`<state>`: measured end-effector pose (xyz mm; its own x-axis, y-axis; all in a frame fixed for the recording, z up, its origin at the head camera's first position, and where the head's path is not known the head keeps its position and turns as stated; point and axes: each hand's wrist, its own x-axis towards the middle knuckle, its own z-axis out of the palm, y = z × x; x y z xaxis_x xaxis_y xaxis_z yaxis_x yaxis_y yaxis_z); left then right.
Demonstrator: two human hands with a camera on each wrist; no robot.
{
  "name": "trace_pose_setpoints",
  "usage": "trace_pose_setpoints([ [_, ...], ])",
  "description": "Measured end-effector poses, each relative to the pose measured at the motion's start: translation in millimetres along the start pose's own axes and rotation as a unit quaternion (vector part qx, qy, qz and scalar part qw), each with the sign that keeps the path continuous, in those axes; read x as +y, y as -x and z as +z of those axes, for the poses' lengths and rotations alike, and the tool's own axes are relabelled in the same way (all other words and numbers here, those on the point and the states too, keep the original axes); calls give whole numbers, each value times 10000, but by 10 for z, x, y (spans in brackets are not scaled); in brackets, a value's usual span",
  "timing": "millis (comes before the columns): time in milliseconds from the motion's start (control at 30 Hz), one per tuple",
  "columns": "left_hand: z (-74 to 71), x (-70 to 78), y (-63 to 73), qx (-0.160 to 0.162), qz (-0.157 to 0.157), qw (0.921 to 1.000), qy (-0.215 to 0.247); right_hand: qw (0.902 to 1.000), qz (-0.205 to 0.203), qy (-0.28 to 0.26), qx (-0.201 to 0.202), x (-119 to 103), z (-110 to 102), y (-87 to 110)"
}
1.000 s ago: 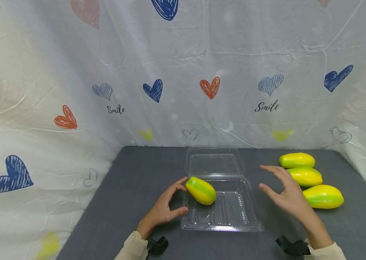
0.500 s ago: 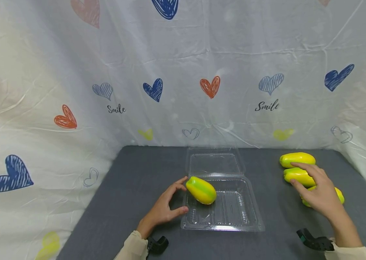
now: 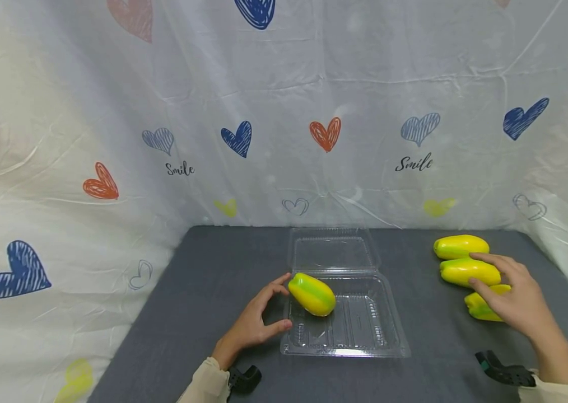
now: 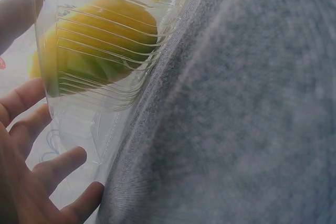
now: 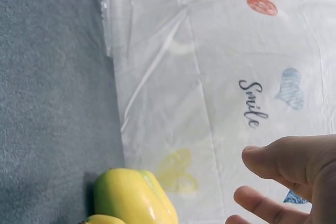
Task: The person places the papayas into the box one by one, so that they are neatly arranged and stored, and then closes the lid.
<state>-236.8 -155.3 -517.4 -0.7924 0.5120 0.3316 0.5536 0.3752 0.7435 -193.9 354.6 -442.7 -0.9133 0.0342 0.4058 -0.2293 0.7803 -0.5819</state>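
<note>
A clear plastic clamshell box [image 3: 359, 336] lies with its lid folded back, and one yellow papaya with a green stripe [image 3: 314, 296] rests in the left part of its base. My left hand [image 3: 254, 322] is at the box's left side, its thumb and fingers spread. In the left wrist view, those fingertips are right at the clear wall, with the papaya [image 4: 105, 40] showing through. My right hand [image 3: 523, 296] hovers with parted fingers over the nearest loose papaya [image 3: 483, 308], hiding part of it. Beyond lie the middle papaya [image 3: 465, 272] and the far papaya [image 3: 460, 247].
A grey cloth [image 3: 233, 257] covers the table. Behind it hangs a pale curtain [image 3: 274, 101] printed with hearts and "Smile", which also comes down the left and right sides. The box lid [image 3: 334, 254] lies toward the back edge.
My right hand has moved right from beside the box to above the loose papayas. The left hand, the box and the papaya in it have stayed put.
</note>
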Motion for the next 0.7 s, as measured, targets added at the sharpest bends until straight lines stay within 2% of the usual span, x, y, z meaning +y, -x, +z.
trace_pose_setpoints([
  [133,2,-2,4,-6,-12,10000,15,9997,194,93,-143,48,-47,12],
  [333,9,-7,8,-5,-18,10000,7,9973,464,505,-259,124,-81,28],
  [700,6,-3,-1,1,-3,10000,43,9923,325,858,-830,396,-170,77],
])
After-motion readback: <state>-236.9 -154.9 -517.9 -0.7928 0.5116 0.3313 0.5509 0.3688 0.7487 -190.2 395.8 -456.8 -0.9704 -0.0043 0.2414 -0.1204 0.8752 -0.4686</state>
